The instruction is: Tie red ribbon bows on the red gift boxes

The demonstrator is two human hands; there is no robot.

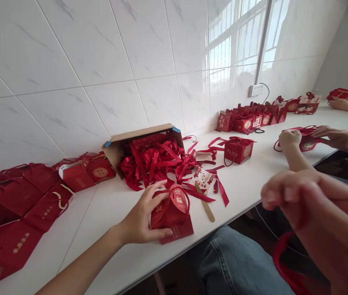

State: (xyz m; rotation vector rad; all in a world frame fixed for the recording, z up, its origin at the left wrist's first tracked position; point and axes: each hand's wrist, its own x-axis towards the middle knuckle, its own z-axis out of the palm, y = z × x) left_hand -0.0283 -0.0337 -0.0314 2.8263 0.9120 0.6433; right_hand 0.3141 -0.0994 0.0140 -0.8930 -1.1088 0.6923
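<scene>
My left hand [143, 215] grips a red gift box [174, 219] from its left side, thumb along the front and fingers behind the top. The box stands on the table, with gold lettering and a twisted red cord handle looped over its folded top. Close to the camera, my right hand [312, 213] is raised over the table's front edge with its fingers closed. A red ribbon [280, 258] hangs from it in a loop; the hand is slightly blurred. Just right of the gift box lies a flat gold-coloured strip [206, 205].
An open cardboard box [145, 132] spills red ribbons onto the white table [115, 258]. Finished-looking red boxes line the wall [247, 123], and more are stacked at left [32, 192]. A beribboned box [238, 151] stands nearby. A co-worker's hands [330, 137] handle another box at right.
</scene>
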